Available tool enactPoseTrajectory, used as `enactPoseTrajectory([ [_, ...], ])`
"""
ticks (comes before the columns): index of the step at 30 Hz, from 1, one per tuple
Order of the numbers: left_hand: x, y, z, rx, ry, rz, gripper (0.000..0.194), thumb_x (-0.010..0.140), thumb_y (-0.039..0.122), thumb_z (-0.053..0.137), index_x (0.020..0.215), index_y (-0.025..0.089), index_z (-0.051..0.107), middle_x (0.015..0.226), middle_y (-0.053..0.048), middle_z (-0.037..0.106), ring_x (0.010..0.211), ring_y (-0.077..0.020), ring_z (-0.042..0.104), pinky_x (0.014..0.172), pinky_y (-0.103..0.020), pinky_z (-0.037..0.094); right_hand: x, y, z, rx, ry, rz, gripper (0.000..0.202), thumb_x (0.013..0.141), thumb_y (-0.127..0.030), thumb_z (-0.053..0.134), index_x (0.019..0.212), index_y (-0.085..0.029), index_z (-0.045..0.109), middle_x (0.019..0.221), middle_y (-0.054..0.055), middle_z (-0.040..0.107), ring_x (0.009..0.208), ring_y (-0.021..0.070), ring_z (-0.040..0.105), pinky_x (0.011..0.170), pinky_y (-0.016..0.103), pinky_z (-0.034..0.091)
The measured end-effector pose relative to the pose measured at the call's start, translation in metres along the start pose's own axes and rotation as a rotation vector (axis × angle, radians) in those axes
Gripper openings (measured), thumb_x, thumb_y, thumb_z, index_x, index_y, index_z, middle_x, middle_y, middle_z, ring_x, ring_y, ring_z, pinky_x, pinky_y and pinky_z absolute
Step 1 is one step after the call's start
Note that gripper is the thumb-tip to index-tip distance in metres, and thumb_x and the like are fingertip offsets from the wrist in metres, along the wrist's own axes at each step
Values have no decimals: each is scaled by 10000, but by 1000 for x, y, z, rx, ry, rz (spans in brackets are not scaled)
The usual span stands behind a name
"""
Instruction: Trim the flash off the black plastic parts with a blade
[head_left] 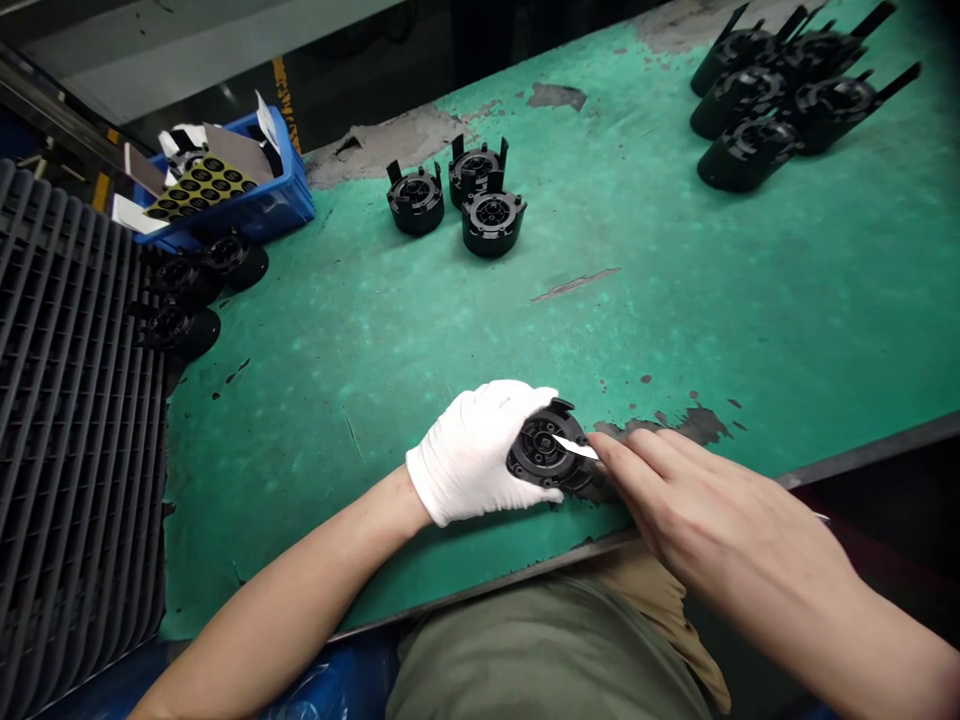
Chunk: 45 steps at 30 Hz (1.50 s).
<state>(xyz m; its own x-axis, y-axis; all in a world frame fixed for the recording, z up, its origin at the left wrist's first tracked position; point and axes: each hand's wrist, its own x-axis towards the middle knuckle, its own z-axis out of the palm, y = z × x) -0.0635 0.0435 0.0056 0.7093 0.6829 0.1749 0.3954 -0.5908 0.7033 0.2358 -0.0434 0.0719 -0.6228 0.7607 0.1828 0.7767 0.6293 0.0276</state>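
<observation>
My left hand (484, 455), in a white glove, is wrapped round a round black plastic housing (541, 455) near the front edge of the table. The housing's open face, with concentric rings and small holes, is turned up towards me. My bare right hand (675, 490) is closed on what looks like a small knife (576, 449). Its bright, pointed blade lies over the housing's face, close to the centre. Whether the tip touches the plastic I cannot tell. The fingers hide most of the handle.
On the worn green table (360, 350) stand three similar black housings (491, 222). Several more black housings (750, 150) are grouped at the far right, others (180, 325) at the left. A blue bin (247, 215) holds sticker sheets (202, 188). A dark ribbed rack (75, 420) borders the left side.
</observation>
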Motion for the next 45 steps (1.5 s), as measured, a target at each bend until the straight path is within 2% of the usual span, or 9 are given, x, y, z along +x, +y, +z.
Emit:
enactPoseTrajectory([
  [4,-1,-1,2,0,11,21,1094,1025,845,1002,1812,164,667,1662,-273,857,1585,-514,841,1367,-689,712,1,-2,4,-2,40,17,479,1143,-21,578,1593,-101,724,1020,70,738,888,280,702,808,429,571],
  [13,3,-3,5,-32,-9,-15,1142,966,950,1005,1802,236,693,1670,-247,861,1628,-519,821,1388,-689,712,-21,22,-1,128,93,184,609,1271,-150,604,1872,-244,592,1147,90,869,921,303,859,793,424,643],
  [17,3,-2,4,-28,-10,-16,1122,978,913,1018,1800,224,693,1663,-253,864,1630,-520,821,1397,-700,705,-9,24,-3,326,65,74,625,1286,-178,624,1904,-250,558,1250,88,923,969,264,911,830,373,698],
  [23,5,1,1,-27,-16,-44,1052,975,831,1059,1774,241,712,1681,-238,864,1645,-514,817,1427,-703,683,17,29,7,422,2,-87,353,1313,-208,579,1650,-216,685,1083,27,845,828,201,840,705,331,609],
  [28,7,0,3,-37,-20,-28,1097,947,832,1078,1786,233,701,1686,-245,855,1638,-528,819,1409,-710,701,5,41,9,526,-32,-8,249,1251,-121,556,1332,-269,740,1044,30,817,815,200,801,703,336,598],
  [33,4,-6,7,-30,17,31,1094,1008,847,1021,1815,199,667,1682,-270,849,1629,-523,825,1393,-704,711,3,37,11,577,-11,16,492,1295,-186,574,1773,-271,659,1174,51,871,891,213,849,771,333,659],
  [40,-5,-2,-5,-68,62,173,1181,1064,445,967,2036,205,341,1910,-304,696,1781,-521,720,1467,-720,650,-14,31,-1,636,19,172,545,1327,-278,564,1850,-394,663,1308,49,911,1063,214,924,914,289,726],
  [43,-6,-3,-8,-95,24,192,1210,1076,474,958,2059,223,300,1934,-299,679,1776,-524,724,1479,-723,632,-35,31,3,586,-4,132,747,1310,-234,578,2026,-426,475,1557,64,915,1262,247,946,1008,312,756],
  [45,-5,-5,-8,-104,-8,190,1200,1104,545,962,2063,246,306,1901,-281,719,1748,-510,750,1466,-707,642,-43,32,11,574,-33,123,755,1306,-229,610,2027,-407,472,1620,64,909,1298,261,950,1020,325,766],
])
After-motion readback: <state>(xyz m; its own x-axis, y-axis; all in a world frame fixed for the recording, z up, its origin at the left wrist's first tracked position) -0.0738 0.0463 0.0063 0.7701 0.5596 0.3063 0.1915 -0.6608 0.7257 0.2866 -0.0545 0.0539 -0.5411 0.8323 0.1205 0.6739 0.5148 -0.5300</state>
